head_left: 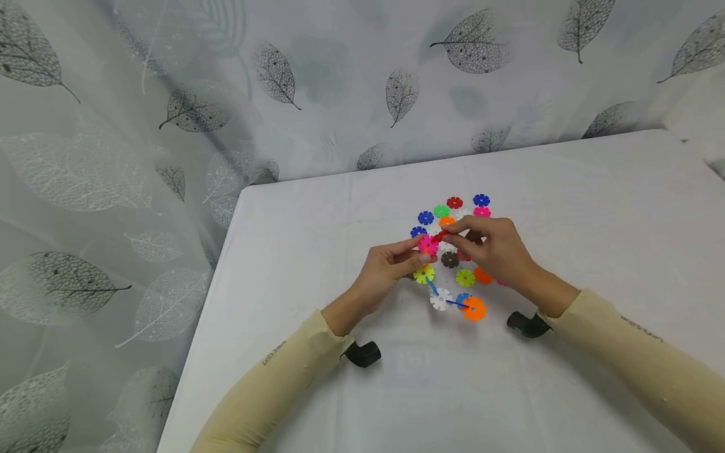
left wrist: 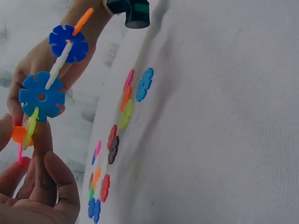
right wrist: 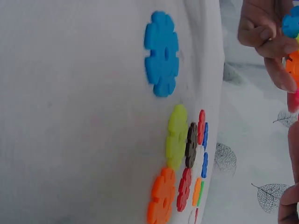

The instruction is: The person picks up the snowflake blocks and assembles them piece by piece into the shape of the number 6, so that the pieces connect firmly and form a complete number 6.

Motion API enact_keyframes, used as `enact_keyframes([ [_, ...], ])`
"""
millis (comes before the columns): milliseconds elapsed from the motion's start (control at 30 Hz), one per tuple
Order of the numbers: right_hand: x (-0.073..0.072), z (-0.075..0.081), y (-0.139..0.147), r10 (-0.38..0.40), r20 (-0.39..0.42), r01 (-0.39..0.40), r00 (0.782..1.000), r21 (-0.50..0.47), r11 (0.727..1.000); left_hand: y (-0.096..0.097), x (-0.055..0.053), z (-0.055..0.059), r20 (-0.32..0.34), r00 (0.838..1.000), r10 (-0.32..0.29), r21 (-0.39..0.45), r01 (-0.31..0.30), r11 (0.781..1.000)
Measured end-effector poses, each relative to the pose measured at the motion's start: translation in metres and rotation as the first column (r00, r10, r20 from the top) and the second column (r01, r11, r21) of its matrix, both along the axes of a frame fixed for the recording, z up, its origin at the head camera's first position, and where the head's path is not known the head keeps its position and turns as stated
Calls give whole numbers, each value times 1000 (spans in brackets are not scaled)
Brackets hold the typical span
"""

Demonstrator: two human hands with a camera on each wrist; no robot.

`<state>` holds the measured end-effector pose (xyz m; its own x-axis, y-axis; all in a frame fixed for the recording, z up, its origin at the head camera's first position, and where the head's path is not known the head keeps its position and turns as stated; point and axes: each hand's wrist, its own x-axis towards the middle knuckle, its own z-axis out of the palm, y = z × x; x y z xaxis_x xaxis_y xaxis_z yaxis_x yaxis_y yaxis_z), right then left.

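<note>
My left hand (head_left: 385, 270) pinches a chain of slotted plastic snowflake discs near its pink disc (head_left: 428, 245). Between my right thumb and finger is a red disc (head_left: 439, 236), seen edge-on at the pink one; my right hand (head_left: 493, 242) holds it from the other side. From the grip the chain hangs down through a yellow disc (head_left: 423, 274), a white disc (head_left: 440, 299) and an orange end disc (head_left: 474, 309). In the left wrist view a light blue disc (left wrist: 30, 95) and a dark blue disc (left wrist: 58, 35) show in the same chain.
Loose discs lie flat on the white tabletop (head_left: 294, 283) behind and beneath the hands, among them a brown disc (head_left: 450, 259), a yellow-green disc (head_left: 466, 278) and a blue disc (right wrist: 162, 53). A leaf-print curtain (head_left: 334, 82) borders the table at the back and left.
</note>
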<state>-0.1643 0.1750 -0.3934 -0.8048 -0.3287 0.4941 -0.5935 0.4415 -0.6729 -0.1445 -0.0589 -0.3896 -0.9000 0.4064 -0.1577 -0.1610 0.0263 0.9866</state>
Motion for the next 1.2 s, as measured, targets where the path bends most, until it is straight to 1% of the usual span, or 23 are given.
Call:
enact_keyframes([
  [133, 0, -2, -2, 6, 91, -4, 996, -27, 1000, 1, -1, 1, -8, 1000, -17, -88, 16, 996],
  [200, 0, -3, -3, 11, 111, -7, 994, -33, 999, 1, -2, 1, -17, 1000, -21, -113, 19, 993],
  [267, 0, -3, -2, 18, 117, -13, 993, -38, 999, 2, -2, 1, -19, 1000, -18, -117, 16, 993],
  [433, 1, -2, -1, 25, 107, -22, 994, -31, 999, 0, -2, -2, -43, 999, -9, -108, 4, 994],
  [567, 1, -1, 0, 27, 91, -26, 996, -17, 1000, -2, -3, -3, -118, 993, -24, -133, 8, 991],
  [633, 0, -1, 0, 37, 64, -36, 997, -18, 999, -2, -3, -4, -153, 988, -31, -145, 8, 989],
  [700, 0, -1, 1, 51, 28, -50, 998, -26, 998, -2, -3, -4, -173, 984, -34, -152, 7, 988],
  [800, -1, 0, 1, 69, -7, -69, 998, -30, 997, -2, -3, -4, -179, 984, -28, -140, 3, 990],
  [900, -1, 1, 1, 71, 10, -71, 997, -14, 997, -3, -4, -5, -169, 986, -8, -130, -14, 991],
  [933, -1, 1, 2, 68, 19, -67, 998, -7, 998, -4, -5, -5, -164, 987, 1, -126, -22, 992],
  [1033, -1, 3, 4, 25, 40, -25, 999, 2, 1000, -6, -5, -4, -140, 990, 30, -116, -46, 992],
  [1133, -2, 5, 9, -40, 58, 42, 998, -31, 999, -7, -6, -4, -117, 992, 56, -108, -68, 992],
  [1200, -3, 8, 12, -89, 82, 94, 993, -57, 994, -8, -6, -4, -107, 992, 73, -105, -84, 991],
])
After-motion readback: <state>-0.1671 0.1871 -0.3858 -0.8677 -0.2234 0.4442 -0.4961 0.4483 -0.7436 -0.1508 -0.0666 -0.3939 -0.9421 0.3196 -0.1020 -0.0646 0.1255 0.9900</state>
